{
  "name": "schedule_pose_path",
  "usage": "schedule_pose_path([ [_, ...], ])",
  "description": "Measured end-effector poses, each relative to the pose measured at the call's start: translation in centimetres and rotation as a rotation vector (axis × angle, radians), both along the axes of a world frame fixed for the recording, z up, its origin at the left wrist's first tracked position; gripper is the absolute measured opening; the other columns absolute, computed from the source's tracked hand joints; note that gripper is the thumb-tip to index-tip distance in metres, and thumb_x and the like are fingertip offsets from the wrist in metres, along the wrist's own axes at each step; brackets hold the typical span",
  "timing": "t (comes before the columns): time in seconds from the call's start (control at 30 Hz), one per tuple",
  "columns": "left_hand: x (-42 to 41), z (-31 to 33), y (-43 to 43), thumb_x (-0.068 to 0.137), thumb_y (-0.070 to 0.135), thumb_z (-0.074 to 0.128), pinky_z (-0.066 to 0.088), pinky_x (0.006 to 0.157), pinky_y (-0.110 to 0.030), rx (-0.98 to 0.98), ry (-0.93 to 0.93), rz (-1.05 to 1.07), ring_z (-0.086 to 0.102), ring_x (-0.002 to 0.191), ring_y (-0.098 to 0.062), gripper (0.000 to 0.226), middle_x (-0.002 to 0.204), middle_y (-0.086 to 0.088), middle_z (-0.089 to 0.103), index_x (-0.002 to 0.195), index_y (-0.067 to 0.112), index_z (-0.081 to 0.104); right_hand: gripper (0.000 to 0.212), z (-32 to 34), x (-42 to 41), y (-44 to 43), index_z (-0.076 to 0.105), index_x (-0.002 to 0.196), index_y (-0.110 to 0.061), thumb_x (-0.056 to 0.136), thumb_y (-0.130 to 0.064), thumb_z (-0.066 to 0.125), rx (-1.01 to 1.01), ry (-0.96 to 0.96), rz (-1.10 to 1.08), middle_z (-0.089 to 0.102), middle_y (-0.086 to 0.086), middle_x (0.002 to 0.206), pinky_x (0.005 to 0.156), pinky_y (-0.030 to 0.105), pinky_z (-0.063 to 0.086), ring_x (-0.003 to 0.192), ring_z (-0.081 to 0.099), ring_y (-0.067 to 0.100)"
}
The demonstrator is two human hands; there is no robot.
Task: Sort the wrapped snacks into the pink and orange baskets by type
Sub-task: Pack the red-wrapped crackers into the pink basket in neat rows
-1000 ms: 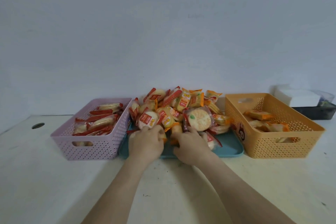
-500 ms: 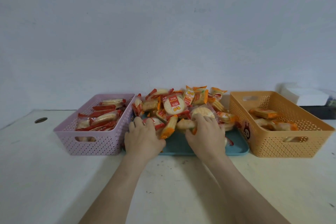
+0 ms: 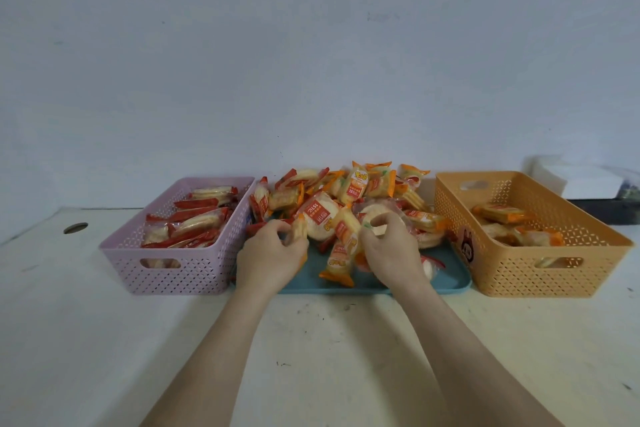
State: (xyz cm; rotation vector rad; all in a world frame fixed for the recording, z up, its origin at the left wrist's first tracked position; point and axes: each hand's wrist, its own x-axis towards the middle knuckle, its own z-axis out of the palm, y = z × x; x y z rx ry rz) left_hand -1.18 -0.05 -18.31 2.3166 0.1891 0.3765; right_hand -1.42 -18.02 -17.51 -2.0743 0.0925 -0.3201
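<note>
1. A heap of wrapped snacks [image 3: 346, 204] sits on a blue tray [image 3: 446, 274] at the centre of the frame, between a pink basket [image 3: 180, 274] at centre left and an orange basket [image 3: 540, 274] at centre right.
2. The snacks look light. Each is a pale cracker or cake sealed in thin, glossy plastic with red or orange crimped ends. The film probably slides easily, and the contents likely break if squeezed hard. A pinch across the packet's width, or on a crimped end, seems the safest hold.
3. The left hand [image 3: 273, 253] is at the left front edge of the heap, beside the pink basket. Its fingers are curled around a small pale packet [image 3: 298, 230] pinched upright at the fingertips.
4. The right hand [image 3: 391, 253] is at the middle front of the heap. Its thumb and fingers are bent narrowly onto a round clear-wrapped snack [image 3: 375, 215]; whether the snack is lifted or only touched cannot be told.
5. An orange-ended packet [image 3: 341, 262] lies between the two hands on the tray, just beside the right hand.
6. The pink basket holds mostly red-wrapped long packets [image 3: 197, 222], heaped toward its near side.
7. The orange basket holds a few orange-wrapped packets [image 3: 498, 215], with much of its floor bare.
8. Most of the heap lies behind the hands, toward the wall, so much sorting appears to remain.
</note>
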Motion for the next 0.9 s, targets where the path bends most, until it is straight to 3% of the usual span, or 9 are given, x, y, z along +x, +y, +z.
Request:
schedule_pose_path([
  [0.1,0.1,-0.2,-1.3,0.088,0.05,0.051,0.054,0.089,-0.048,-0.301,0.137,-0.102,0.065,0.094,-0.021,0.035,0.1,0.003,0.068,0.112,0.027,0.062,0.032,-0.1,-0.1,0.7,0.045,0.125,-0.014,0.097,-0.029,0.046,-0.02,0.152,0.112,0.054,0.001,0.097,0.064,0.032,0.053,0.077,0.058,0.014],
  [0.2,-0.1,-0.6,-2.8,0.096,0.037,0.048,0.055,0.089,-0.044,-0.459,0.252,-0.222,0.061,0.102,-0.021,0.026,0.109,0.004,0.063,0.117,0.028,0.059,0.046,0.0,-0.3,1.2,0.042,0.134,-0.011,0.097,-0.038,0.046,0.141,0.294,0.184,0.056,0.003,0.105,0.05,0.029,0.057,0.077,0.065,0.017],
  [0.3,-0.5,0.2,-2.8,0.096,0.03,0.054,0.054,0.077,-0.029,-0.636,0.23,-0.249,0.061,0.104,-0.016,0.022,0.112,0.004,0.063,0.116,0.032,0.059,0.044,0.5,-0.3,0.5,0.044,0.133,-0.02,0.095,-0.042,0.051,0.324,0.363,0.214,0.055,0.004,0.111,0.056,0.028,0.059,0.092,0.063,0.021],
  [0.4,-1.3,1.2,-3.0,0.091,0.025,0.064,0.055,0.082,-0.035,-0.794,0.136,-0.241,0.067,0.097,-0.017,0.022,0.108,0.0,0.069,0.112,0.031,0.063,0.035,1.1,-0.9,-0.3,0.051,0.125,-0.025,0.095,-0.044,0.051,0.526,0.362,0.294,0.06,0.008,0.117,0.069,0.037,0.061,0.1,0.063,0.023],
  [0.5,-1.7,2.7,-4.8,0.085,0.032,0.068,0.055,0.09,-0.048,-0.729,0.011,-0.277,0.068,0.096,-0.019,0.022,0.104,0.001,0.07,0.106,0.037,0.063,0.034,2.1,-1.8,-0.9,0.055,0.12,-0.029,0.096,-0.052,0.045,0.685,0.295,0.422,0.071,0.009,0.107,0.069,0.039,0.059,0.096,0.07,0.026],
  [0.63,-2.1,5.6,-9.7,0.081,0.033,0.066,0.055,0.083,-0.039,-0.541,-0.185,-0.324,0.067,0.09,-0.013,0.02,0.095,0.008,0.069,0.101,0.034,0.062,0.048,5.1,-2.9,-4.4,0.052,0.126,-0.026,0.089,-0.057,0.054,0.744,0.143,0.39,0.07,0.007,0.109,0.071,0.045,0.059,0.086,0.072,0.024],
  [0.73,-1.6,7.9,-14.8,0.088,0.025,0.056,0.052,0.083,-0.032,-0.322,-0.22,-0.385,0.063,0.091,-0.009,0.012,0.096,0.013,0.066,0.099,0.028,0.06,0.053,7.0,-3.2,-8.8,0.056,0.121,-0.026,0.077,-0.054,0.068,0.63,0.012,0.237,0.07,0.002,0.108,0.082,0.05,0.058,0.093,0.071,0.021],
  [0.8,-1.2,9.3,-17.9,0.082,0.025,0.046,0.052,0.087,-0.036,-0.228,-0.161,-0.525,0.064,0.095,-0.013,0.027,0.1,0.009,0.069,0.102,0.025,0.064,0.055,7.6,-2.8,-11.6,0.055,0.119,-0.027,0.072,-0.049,0.071,0.504,-0.154,0.025,0.067,-0.002,0.105,0.084,0.048,0.057,0.096,0.068,0.017],
  [0.9,-0.7,9.8,-21.5,0.083,0.019,0.041,0.049,0.09,-0.037,-0.062,-0.054,-0.658,0.061,0.11,-0.027,0.047,0.12,-0.006,0.066,0.128,0.02,0.056,0.062,7.2,-1.3,-15.4,0.044,0.132,-0.02,0.08,-0.046,0.066,0.11,-0.368,-0.212,0.062,-0.001,0.106,0.084,0.039,0.052,0.097,0.062,0.019],
])
